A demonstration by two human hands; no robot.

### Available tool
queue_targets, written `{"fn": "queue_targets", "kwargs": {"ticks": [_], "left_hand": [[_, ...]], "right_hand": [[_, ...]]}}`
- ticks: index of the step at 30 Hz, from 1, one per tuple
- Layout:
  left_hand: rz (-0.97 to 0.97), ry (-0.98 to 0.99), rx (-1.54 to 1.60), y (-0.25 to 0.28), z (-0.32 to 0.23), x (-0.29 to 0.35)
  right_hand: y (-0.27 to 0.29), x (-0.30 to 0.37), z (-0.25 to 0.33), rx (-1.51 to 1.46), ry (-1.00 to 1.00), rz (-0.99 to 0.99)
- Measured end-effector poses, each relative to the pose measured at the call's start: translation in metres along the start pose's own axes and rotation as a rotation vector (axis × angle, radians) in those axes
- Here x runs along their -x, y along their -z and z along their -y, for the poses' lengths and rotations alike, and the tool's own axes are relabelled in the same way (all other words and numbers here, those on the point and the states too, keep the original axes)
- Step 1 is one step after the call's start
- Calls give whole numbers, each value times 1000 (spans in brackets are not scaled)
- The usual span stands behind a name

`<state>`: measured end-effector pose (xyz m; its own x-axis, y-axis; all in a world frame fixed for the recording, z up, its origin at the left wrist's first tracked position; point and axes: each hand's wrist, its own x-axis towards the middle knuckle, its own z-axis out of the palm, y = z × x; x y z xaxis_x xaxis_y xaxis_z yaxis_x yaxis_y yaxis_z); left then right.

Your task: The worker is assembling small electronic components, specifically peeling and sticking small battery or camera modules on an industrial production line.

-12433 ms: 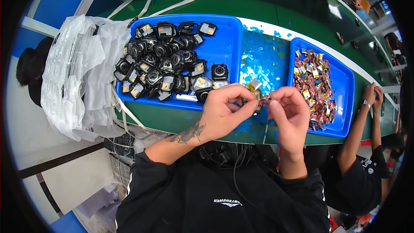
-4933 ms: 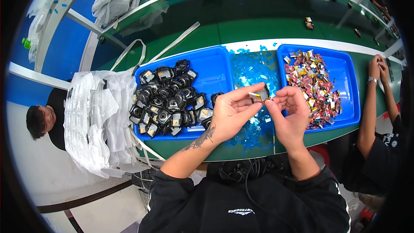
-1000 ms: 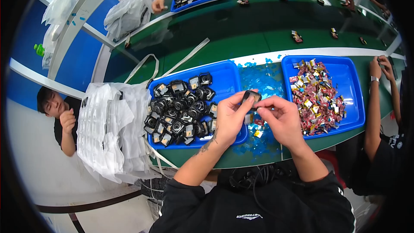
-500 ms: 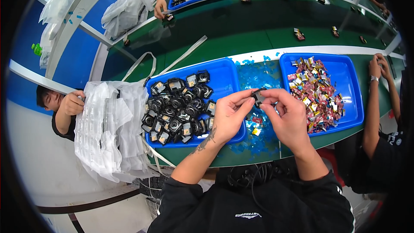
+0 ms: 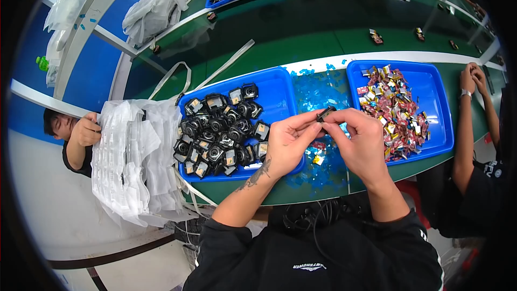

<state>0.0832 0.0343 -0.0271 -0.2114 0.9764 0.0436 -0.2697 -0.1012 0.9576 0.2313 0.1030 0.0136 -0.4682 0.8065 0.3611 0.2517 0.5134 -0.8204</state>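
Between both hands, above the green table, is a small black part (image 5: 325,113), perhaps a camera housing; my fingers cover much of it. My left hand (image 5: 291,148) pinches it from the left with thumb and forefinger. My right hand (image 5: 360,143) closes on it from the right with its fingertips. Left of my hands, a blue tray (image 5: 280,89) holds a pile of black lens housings (image 5: 215,129). To the right, another blue tray (image 5: 439,97) holds many small red circuit boards (image 5: 396,113) with silver and yellow pieces. Under my hands lies a loose board piece (image 5: 318,159).
Scraps of blue film (image 5: 318,94) litter the table between the trays. White plastic sheets (image 5: 134,161) hang at the left, by a person's hand (image 5: 86,129). Beyond runs a green conveyor (image 5: 307,27) carrying small parts. Another person's hands (image 5: 473,78) are at the right.
The black part has turned between my fingers and shows a narrower side now. Across the conveyor, a person's hand has drawn back from a small part and left it lying there.
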Motion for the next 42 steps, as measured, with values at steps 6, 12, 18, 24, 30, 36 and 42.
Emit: {"fn": "queue_targets", "kwargs": {"ticks": [6, 12, 18, 24, 30, 36, 42], "left_hand": [[22, -55, -91, 3, 2, 2], [38, -2, 63, 2, -2, -1], [-88, -23, 77, -5, -8, -1], [88, -328, -631, 2, -10, 0], [101, -383, -663, 1, -8, 0], [180, -325, -663, 7, -4, 0], [136, -61, -492, 4, 1, 1]], "right_hand": [[4, -2, 2, 35, -79, 60], [1, 3, -23, -177, -23, -87], [5, 24, -24, -471, -325, 121], [5, 21, -27, -694, -397, 87], [5, 25, -34, -608, -330, 160], [8, 26, -32, -315, -191, 162], [7, 30, -31, -387, -248, 97]]}}
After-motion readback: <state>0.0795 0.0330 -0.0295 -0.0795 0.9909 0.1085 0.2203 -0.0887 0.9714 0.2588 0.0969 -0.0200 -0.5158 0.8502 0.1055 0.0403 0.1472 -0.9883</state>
